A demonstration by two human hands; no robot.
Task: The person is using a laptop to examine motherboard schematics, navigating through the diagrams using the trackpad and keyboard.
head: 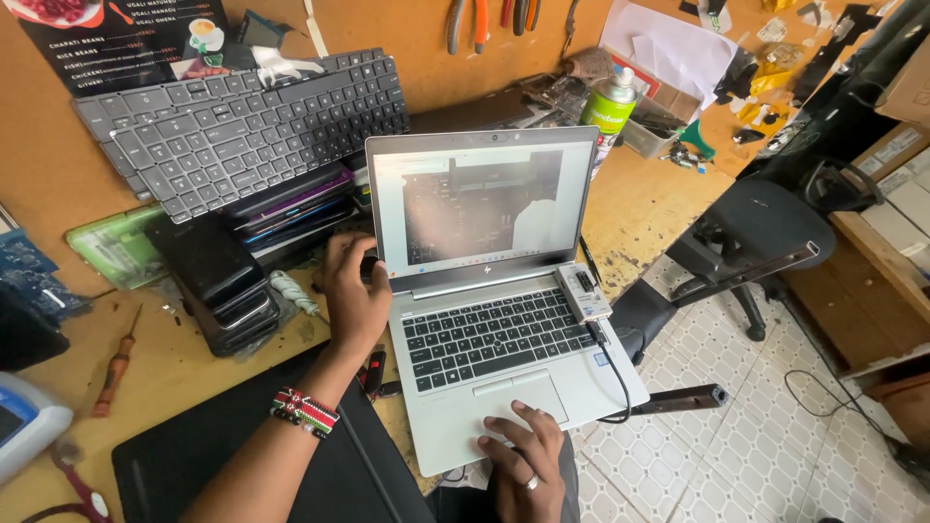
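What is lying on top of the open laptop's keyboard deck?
A small grey device with a black cable lies at the laptop's right. The right hand covers the touchpad's lower edge.

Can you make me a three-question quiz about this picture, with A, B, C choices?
1. Where is the right hand?
A. on the laptop touchpad
B. on the spray can
C. on the chair

2. What colour is the spray can?
A. red
B. green
C. blue

3. How is the laptop?
A. shut
B. upside down
C. open, screen lit

Answers: 1 A, its fingers rest on the touchpad. 2 B, the can's body is green with a white cap. 3 C, the lid stands up and the screen shows a picture.
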